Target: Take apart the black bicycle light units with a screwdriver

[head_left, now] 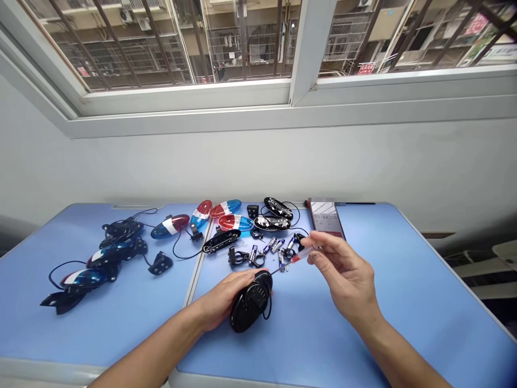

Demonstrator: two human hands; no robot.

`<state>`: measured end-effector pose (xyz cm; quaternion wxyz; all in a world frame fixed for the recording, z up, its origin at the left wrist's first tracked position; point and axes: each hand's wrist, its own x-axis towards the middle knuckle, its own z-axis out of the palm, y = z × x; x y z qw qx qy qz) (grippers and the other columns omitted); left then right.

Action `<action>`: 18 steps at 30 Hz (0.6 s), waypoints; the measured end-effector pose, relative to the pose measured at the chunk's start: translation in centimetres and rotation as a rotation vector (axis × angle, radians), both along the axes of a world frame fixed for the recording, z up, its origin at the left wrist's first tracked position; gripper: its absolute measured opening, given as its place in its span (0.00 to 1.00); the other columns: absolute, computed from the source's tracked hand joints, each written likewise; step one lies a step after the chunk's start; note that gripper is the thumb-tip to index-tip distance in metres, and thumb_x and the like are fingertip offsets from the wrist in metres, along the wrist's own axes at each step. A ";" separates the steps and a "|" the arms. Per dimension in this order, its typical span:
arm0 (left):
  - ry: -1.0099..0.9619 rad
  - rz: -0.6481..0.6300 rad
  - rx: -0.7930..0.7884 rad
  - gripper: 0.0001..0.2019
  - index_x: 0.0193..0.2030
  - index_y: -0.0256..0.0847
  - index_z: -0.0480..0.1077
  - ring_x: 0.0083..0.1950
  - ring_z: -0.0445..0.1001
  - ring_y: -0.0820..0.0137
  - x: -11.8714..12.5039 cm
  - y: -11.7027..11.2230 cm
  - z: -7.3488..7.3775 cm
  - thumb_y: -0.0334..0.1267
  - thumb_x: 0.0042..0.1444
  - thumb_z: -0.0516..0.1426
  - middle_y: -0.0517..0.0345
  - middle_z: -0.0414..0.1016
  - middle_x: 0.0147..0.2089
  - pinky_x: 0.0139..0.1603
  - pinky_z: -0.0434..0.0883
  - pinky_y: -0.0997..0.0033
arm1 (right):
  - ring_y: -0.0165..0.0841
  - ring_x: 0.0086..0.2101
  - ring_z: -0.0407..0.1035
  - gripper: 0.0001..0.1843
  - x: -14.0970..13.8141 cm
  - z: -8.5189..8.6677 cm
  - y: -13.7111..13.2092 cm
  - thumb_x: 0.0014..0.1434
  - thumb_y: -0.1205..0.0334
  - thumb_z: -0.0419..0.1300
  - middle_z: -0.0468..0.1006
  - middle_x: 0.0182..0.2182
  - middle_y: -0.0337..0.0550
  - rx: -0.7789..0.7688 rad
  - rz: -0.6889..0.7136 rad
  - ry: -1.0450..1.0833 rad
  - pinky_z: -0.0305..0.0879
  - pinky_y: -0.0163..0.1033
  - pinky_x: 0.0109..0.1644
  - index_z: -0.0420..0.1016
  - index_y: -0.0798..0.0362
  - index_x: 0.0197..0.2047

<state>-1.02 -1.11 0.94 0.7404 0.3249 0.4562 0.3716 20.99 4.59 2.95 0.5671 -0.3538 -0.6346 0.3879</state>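
Left of table (121, 323): red-and-blue lights (100, 256) are laid out with cords, seemingly closed up. A black casing (250, 304), back upward at front middle, is gripped by the left hand (220, 302). Loose batteries (274, 246) behind it are judged not yet fitted. A screwdriver (299, 256) is pinched in the right hand (347, 275), its tip at the casing's edge. No screw can be made out.

The phone (326, 220) screen shows blurred timer digits, roughly 00:04:00.
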 end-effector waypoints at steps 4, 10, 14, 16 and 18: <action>0.006 -0.017 0.030 0.22 0.51 0.40 0.77 0.39 0.74 0.65 0.0 0.0 0.1 0.53 0.56 0.62 0.52 0.80 0.42 0.45 0.67 0.67 | 0.31 0.31 0.74 0.08 -0.2 -0.1 -0.2 0.59 0.67 0.64 0.79 0.36 0.41 0.111 -0.015 -0.028 0.74 0.38 0.33 0.81 0.46 0.40; -0.006 -0.014 0.022 0.24 0.52 0.39 0.77 0.40 0.74 0.64 0.0 -0.1 0.0 0.53 0.55 0.63 0.50 0.80 0.43 0.46 0.67 0.66 | 0.31 0.33 0.78 0.26 -0.8 -0.3 -0.6 0.60 0.68 0.63 0.83 0.38 0.39 0.001 0.051 0.159 0.79 0.41 0.39 0.66 0.42 0.60; -0.006 -0.027 0.020 0.24 0.54 0.39 0.76 0.38 0.75 0.64 -0.1 0.0 -0.1 0.52 0.56 0.62 0.50 0.80 0.43 0.44 0.68 0.67 | 0.32 0.34 0.79 0.14 -0.7 -0.1 -0.1 0.57 0.65 0.67 0.84 0.41 0.44 -0.075 0.054 0.219 0.80 0.39 0.38 0.74 0.47 0.47; 0.002 -0.026 0.016 0.23 0.53 0.39 0.76 0.37 0.75 0.65 -0.1 0.0 0.0 0.52 0.56 0.62 0.50 0.80 0.42 0.43 0.68 0.67 | 0.34 0.34 0.79 0.03 -0.4 0.1 0.2 0.58 0.63 0.67 0.84 0.40 0.46 -0.047 0.094 0.173 0.80 0.40 0.37 0.77 0.50 0.36; 0.010 -0.017 0.017 0.22 0.50 0.39 0.77 0.38 0.75 0.65 0.0 0.0 0.1 0.52 0.55 0.62 0.50 0.80 0.42 0.43 0.68 0.68 | 0.36 0.35 0.80 0.06 -0.2 0.3 0.4 0.61 0.62 0.64 0.84 0.41 0.46 0.025 0.166 0.127 0.80 0.41 0.37 0.78 0.50 0.31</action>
